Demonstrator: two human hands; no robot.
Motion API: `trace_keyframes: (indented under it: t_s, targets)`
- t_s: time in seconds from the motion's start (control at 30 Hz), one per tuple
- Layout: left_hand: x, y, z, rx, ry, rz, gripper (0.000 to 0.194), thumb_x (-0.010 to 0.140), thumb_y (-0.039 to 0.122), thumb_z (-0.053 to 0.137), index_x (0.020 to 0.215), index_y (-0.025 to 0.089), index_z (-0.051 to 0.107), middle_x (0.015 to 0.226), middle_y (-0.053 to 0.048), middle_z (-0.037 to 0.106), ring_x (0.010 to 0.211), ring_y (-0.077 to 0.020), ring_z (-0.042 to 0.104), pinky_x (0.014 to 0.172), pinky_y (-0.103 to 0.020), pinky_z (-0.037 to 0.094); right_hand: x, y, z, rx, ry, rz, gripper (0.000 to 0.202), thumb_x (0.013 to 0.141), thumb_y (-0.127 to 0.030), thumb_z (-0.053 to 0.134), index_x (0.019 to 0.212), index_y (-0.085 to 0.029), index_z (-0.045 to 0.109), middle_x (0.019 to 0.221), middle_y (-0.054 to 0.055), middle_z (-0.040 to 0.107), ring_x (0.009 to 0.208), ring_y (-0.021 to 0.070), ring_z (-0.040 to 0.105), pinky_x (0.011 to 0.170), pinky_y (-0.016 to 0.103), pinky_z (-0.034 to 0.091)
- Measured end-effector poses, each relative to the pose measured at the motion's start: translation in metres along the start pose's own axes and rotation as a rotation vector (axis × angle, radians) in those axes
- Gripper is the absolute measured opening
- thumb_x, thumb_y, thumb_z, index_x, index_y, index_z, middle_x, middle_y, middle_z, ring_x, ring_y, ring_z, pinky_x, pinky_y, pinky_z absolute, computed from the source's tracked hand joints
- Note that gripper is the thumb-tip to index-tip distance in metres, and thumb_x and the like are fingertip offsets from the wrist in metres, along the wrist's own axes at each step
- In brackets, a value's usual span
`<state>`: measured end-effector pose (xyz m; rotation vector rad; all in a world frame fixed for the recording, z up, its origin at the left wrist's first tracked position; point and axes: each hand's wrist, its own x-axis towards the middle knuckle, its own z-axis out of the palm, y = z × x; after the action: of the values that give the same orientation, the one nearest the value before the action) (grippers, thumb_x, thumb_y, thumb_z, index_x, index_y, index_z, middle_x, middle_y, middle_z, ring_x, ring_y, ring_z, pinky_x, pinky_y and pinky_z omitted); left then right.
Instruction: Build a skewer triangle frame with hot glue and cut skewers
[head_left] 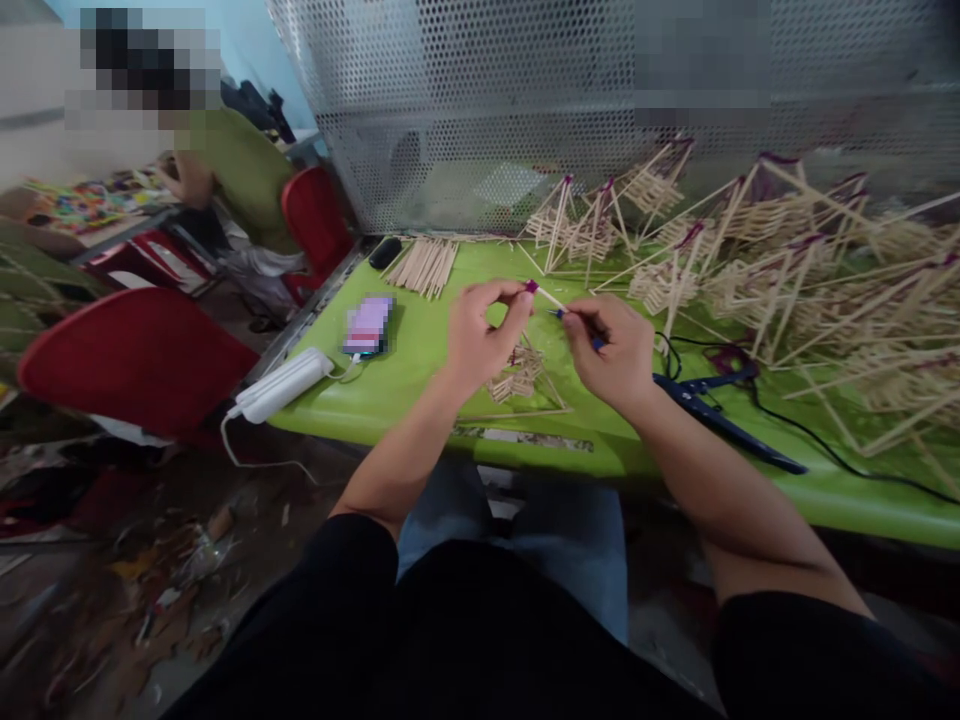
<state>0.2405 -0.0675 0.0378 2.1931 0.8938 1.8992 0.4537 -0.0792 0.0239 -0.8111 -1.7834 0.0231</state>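
My left hand (484, 335) is closed in a pinch on a wooden stick (551, 297) with purple binding at its end. Fingers curled, my right hand (611, 345) grips a small blue tool (598, 342) with a thin metallic tip, close to the stick's other end; its exact kind is hard to make out. Below both hands lies a small wooden stick frame (517, 378), partly covered by the left hand. To the right of my right hand, dark-handled pliers or cutters (712, 405) rest on the green table (420, 390).
Many stick frames with purple bindings (810, 250) crowd the table's right side. Loose sticks (426, 265), a phone (367, 325) and a white power strip (285, 385) lie to the left. A black cable (825, 438) crosses the right. Another person (240, 170) sits beyond a red chair (135, 360).
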Motion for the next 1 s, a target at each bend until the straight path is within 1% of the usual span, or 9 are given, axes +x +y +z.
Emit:
trace_keyframes:
  t_s: [0.07,0.1,0.2,0.3,0.43,0.6,0.73,0.87,1.0]
  targets:
    - [0.000,0.000,0.002,-0.014,-0.013,-0.030,0.040,0.121,0.051,0.062,0.098,0.022,0.078,0.086,-0.002,0.081,0.079,-0.0161,0.076,0.076,-0.034,0.059,0.000,0.002,0.000,-0.005,0.007,0.002,0.015,0.112,-0.032,0.067,0.105,-0.025,0.078,0.083,0.003,0.069,0.069,0.0186,0.060,0.065,0.037,0.049]
    - [-0.001,-0.001,0.003,-0.008,-0.019,-0.044,0.039,0.120,0.052,0.063,0.100,0.022,0.078,0.088,-0.003,0.082,0.081,-0.0164,0.076,0.076,-0.033,0.059,0.000,0.003,0.000,-0.010,0.013,0.002,0.015,0.112,-0.032,0.068,0.105,-0.025,0.078,0.083,0.003,0.070,0.070,0.0189,0.061,0.066,0.037,0.050]
    - [-0.001,-0.001,0.005,0.054,-0.026,-0.063,0.030,0.118,0.048,0.067,0.105,0.023,0.079,0.097,-0.004,0.085,0.088,-0.0183,0.079,0.083,-0.035,0.059,0.000,0.007,0.000,-0.025,0.022,0.011,0.014,0.112,-0.033,0.069,0.106,-0.026,0.079,0.086,0.004,0.073,0.073,0.0203,0.064,0.067,0.039,0.051]
    - [-0.001,0.000,0.006,0.197,-0.035,-0.049,0.023,0.117,0.039,0.069,0.103,0.024,0.079,0.096,-0.004,0.086,0.088,-0.0207,0.079,0.092,-0.042,0.056,-0.001,0.010,0.002,-0.017,0.013,0.033,0.014,0.112,-0.035,0.068,0.107,-0.027,0.078,0.088,0.004,0.075,0.072,0.0208,0.065,0.068,0.040,0.052]
    - [-0.002,0.000,0.010,0.348,-0.032,-0.062,0.024,0.118,0.036,0.065,0.101,0.025,0.078,0.094,-0.004,0.086,0.089,-0.0229,0.078,0.100,-0.046,0.052,-0.004,0.014,0.003,0.006,-0.012,0.092,0.017,0.113,-0.040,0.067,0.109,-0.028,0.079,0.089,0.004,0.075,0.073,0.0216,0.067,0.068,0.041,0.054]
    - [-0.003,0.003,0.013,0.369,-0.035,-0.097,0.024,0.118,0.033,0.063,0.100,0.025,0.077,0.095,-0.005,0.085,0.091,-0.0249,0.078,0.105,-0.049,0.050,-0.003,0.016,0.003,0.025,-0.005,0.104,0.017,0.112,-0.040,0.070,0.108,-0.027,0.081,0.088,0.004,0.074,0.072,0.0216,0.066,0.067,0.041,0.053]
    - [-0.002,0.006,0.013,0.369,-0.046,-0.105,0.027,0.118,0.033,0.063,0.096,0.025,0.076,0.089,-0.004,0.082,0.090,-0.0251,0.076,0.104,-0.048,0.049,-0.003,0.018,0.003,0.051,-0.007,0.118,0.016,0.109,-0.037,0.073,0.103,-0.025,0.082,0.084,0.003,0.073,0.071,0.0212,0.065,0.069,0.041,0.052]
    - [-0.002,0.005,0.013,0.372,-0.025,-0.058,0.026,0.116,0.029,0.065,0.091,0.025,0.072,0.086,-0.002,0.080,0.086,-0.0233,0.073,0.100,-0.045,0.049,-0.004,0.022,0.005,0.094,0.000,0.163,0.016,0.108,-0.038,0.075,0.104,-0.024,0.083,0.087,0.004,0.075,0.074,0.0207,0.067,0.066,0.037,0.052]
    - [-0.003,0.004,0.012,0.391,-0.028,-0.048,0.028,0.114,0.027,0.066,0.087,0.025,0.068,0.084,-0.002,0.080,0.084,-0.0227,0.072,0.096,-0.044,0.049,-0.004,0.022,0.005,0.087,-0.004,0.151,0.016,0.108,-0.037,0.075,0.102,-0.025,0.083,0.084,0.004,0.074,0.073,0.0207,0.066,0.064,0.038,0.051]
